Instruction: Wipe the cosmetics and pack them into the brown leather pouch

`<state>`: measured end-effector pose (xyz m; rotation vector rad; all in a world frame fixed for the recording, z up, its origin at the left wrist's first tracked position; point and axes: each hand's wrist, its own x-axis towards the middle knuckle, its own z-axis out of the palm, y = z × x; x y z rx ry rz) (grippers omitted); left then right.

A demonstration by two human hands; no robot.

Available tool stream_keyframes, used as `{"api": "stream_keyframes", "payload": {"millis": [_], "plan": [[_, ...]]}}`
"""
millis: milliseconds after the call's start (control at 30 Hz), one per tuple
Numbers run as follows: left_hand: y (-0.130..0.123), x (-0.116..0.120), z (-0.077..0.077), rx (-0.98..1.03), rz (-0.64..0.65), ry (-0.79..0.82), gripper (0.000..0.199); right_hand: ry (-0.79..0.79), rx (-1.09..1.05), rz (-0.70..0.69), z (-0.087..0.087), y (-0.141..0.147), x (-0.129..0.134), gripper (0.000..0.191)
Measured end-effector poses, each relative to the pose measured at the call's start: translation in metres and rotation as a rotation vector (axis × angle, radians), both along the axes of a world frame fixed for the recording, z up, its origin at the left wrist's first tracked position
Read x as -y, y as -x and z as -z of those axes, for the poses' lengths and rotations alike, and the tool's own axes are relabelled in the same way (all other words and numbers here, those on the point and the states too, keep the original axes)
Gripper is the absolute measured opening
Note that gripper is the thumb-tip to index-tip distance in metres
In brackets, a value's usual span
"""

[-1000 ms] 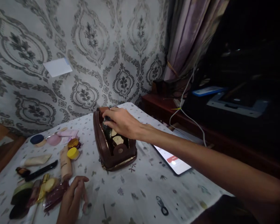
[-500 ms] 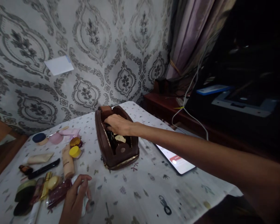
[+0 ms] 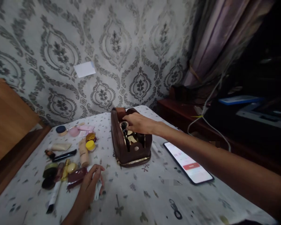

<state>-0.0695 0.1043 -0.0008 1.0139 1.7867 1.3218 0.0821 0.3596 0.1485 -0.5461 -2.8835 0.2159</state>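
At the middle of the frame we see our right hand over the open brown bag; its fingers are curled and narrow, with a dark-capped item at the fingertips, on their left side in the frame; we cannot tell whether they grip it or merely touch it. Its lower part is hidden, but it seems to stand roughly upright; the bag's long axis runs from near us towards the wallpapered wall, and our right forearm comes in across it from the lower right. Our left hand is farther off, at lower centre-left, its fingers loosely bent over something white; we cannot tell how firmly they hold it. Just left of that hand lies a dark red item; the lit phone lies on the surface, right of the bag.
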Motion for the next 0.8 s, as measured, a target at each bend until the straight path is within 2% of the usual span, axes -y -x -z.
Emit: {"api": "stream_keyframes", "payload": {"millis": [100,167,233,333,400,467,533,633,700,800], "plan": [[-0.001,0.002,-0.007,0.012,-0.002,0.032,0.046,-0.079,-0.154,0.031,-0.001,-0.006,0.014,0.011],[0.001,0.005,-0.012,-0.028,-0.003,0.03,0.046,-0.104,-0.345,0.024,0.001,-0.009,0.03,0.012],[0.004,0.009,-0.017,-0.109,-0.023,-0.002,0.044,-0.08,-0.463,-0.06,0.007,-0.01,0.051,0.019],[0.014,0.018,-0.023,-0.212,-0.074,-0.037,0.04,-0.004,-0.493,-0.251,0.028,-0.008,0.088,0.03],[0.022,0.023,-0.027,-0.228,-0.098,-0.044,0.038,0.04,-0.424,-0.377,0.049,-0.003,0.111,0.035],[0.032,0.029,-0.032,-0.245,-0.114,-0.062,0.037,0.086,-0.347,-0.434,0.073,0.006,0.13,0.035],[0.044,0.034,-0.038,-0.281,-0.135,-0.073,0.035,0.187,-0.286,-0.423,0.095,0.019,0.142,0.033],[0.069,0.045,-0.051,-0.419,-0.192,-0.078,0.031,0.421,-0.264,-0.35,0.121,0.04,0.154,0.02],[0.091,0.053,-0.059,-0.627,-0.277,-0.027,0.03,0.576,-0.303,-0.283,0.132,0.056,0.159,0.012],[0.127,0.065,-0.069,-0.904,-0.401,0.109,0.028,0.726,-0.394,-0.159,0.146,0.077,0.164,0.015]]}}
